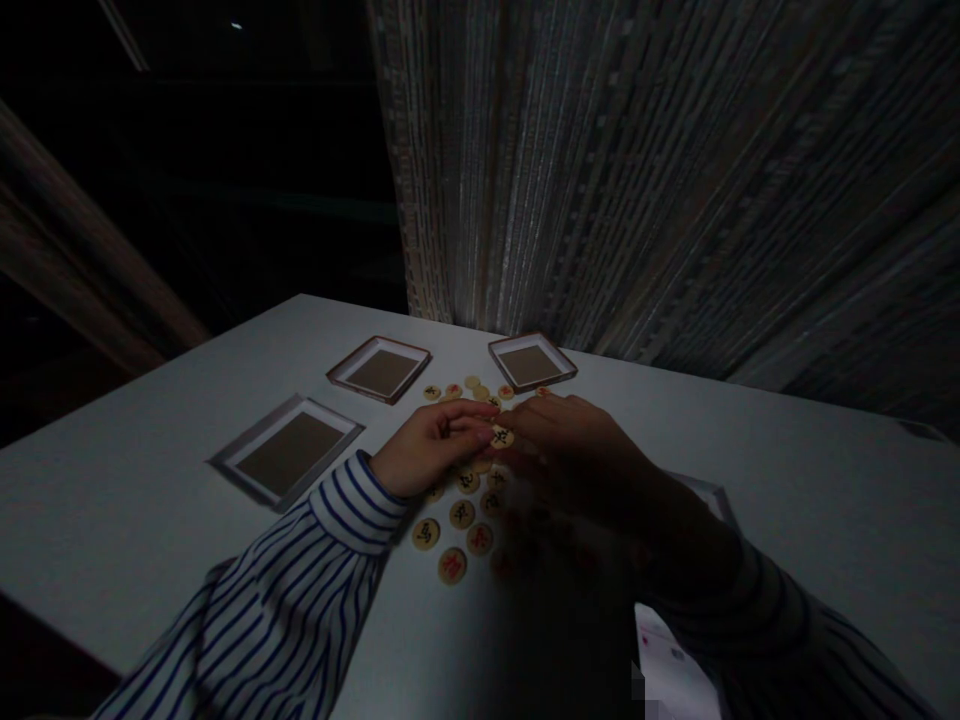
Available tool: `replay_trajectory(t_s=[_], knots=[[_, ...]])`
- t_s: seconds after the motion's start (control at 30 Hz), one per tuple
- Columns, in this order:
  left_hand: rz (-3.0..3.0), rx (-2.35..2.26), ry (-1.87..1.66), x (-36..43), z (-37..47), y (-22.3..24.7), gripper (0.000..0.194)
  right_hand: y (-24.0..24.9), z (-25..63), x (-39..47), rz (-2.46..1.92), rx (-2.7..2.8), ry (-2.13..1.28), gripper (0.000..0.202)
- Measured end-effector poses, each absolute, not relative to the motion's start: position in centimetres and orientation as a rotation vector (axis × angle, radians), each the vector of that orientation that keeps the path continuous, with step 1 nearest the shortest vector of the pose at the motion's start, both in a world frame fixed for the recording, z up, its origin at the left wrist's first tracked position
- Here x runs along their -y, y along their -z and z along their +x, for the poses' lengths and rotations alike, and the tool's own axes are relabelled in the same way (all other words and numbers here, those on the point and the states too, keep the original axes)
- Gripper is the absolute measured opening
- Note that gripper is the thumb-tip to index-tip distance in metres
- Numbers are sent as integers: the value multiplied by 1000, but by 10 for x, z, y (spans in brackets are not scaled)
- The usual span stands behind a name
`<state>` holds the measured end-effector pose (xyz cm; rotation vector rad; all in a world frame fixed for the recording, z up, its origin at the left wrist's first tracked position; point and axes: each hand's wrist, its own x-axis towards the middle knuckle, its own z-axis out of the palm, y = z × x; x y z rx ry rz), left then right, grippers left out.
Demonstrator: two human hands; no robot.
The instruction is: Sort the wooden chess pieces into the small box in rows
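Note:
Both hands meet over a spread of round Chinese chess pieces [462,514] on the white table [420,640]. With thumb and fingers, my left hand [427,445] grips a Chinese chess piece [502,436] marked with a black character. My right hand [577,440] is closed against the right side of that piece. Its fingertips are in shadow, so anything inside them is hidden. Nearer to me lie pieces with red characters, one of them a red-marked piece [452,566]. Several more pieces are dim under the right hand's shadow.
Three square trays with brown bottoms stand around the pieces: a left tray [259,492], a back tray [339,380] and a back-right tray [555,378]. Another pale frame [720,498] shows partly behind my right forearm. A lit phone-like screen [671,665] lies below it. A string curtain [510,200] hangs behind.

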<state>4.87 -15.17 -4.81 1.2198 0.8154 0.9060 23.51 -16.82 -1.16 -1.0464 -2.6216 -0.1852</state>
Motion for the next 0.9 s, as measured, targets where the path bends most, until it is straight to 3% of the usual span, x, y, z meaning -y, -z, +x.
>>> replay_trajectory(t_s=[0.47,0.9], knots=[[1296,-1024,-1137,147,48,46,31,5,247,163,-1290,2764,182,29],[1628,-1183,-1156,144,45,51,29,10,243,168,-1242,2919,-34,10]])
